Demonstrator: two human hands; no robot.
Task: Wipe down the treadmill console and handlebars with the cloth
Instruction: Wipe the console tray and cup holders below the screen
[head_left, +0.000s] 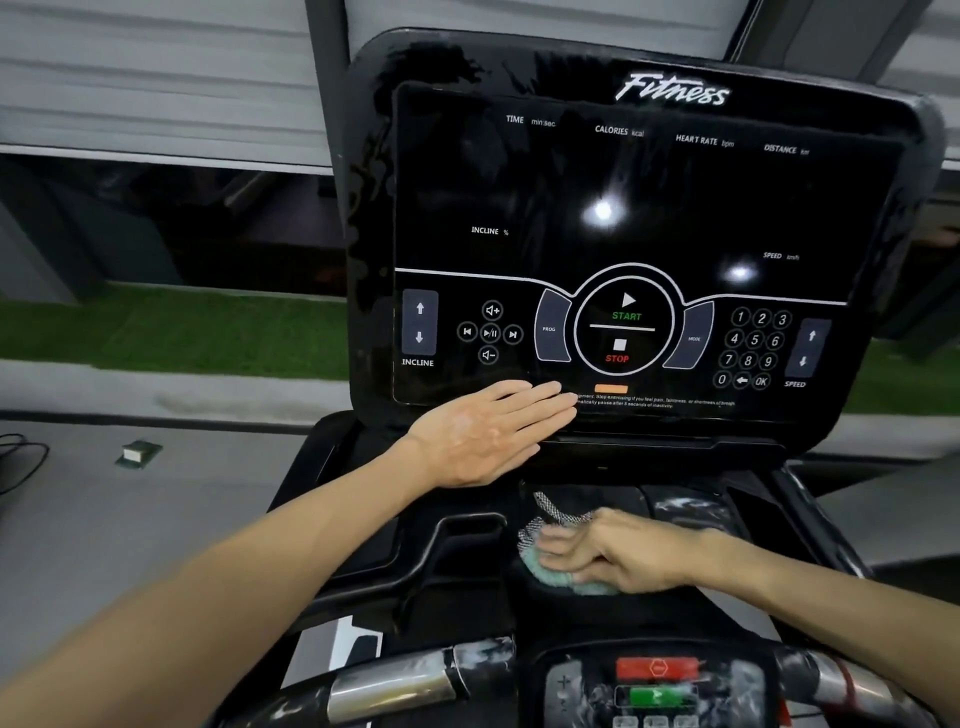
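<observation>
Grey slatted wall (156, 78) fills the background, with a strip of green turf (171, 332) below it and pale floor nearer us. Up front stands the treadmill console (644, 218), a big glossy black panel, its screen dark except for two glints of light and white labels for time, calories, heart rate, distance, incline and speed. Below it a black tray deck (457, 551) steps down toward the handlebar (395, 686), which crosses the bottom of the view with a chrome section and smeared black plastic. The person's left hand (483, 434) lies flat on the console's lower edge, fingers straight and together, grasping nothing. The round START/STOP dial (623, 327) sits above and just beyond those fingertips, and a small orange bar (611, 388) lies just past them. The right hand (618, 553) is lower, on the tray deck, its fingers bent over the cloth (553, 574) and holding it down against the black surface. Mint fabric shows under the fingertips and a patch of black-and-white mesh pokes out above the knuckles, though motion blur softens the exact grip. Nearer than the right fingers, in the middle of the handlebar, sit a red button (657, 666) and a green button (655, 695). Far off beyond the left wrist, on the floor, lie a small green-and-white block (139, 453) and a dark cable (21, 462).
</observation>
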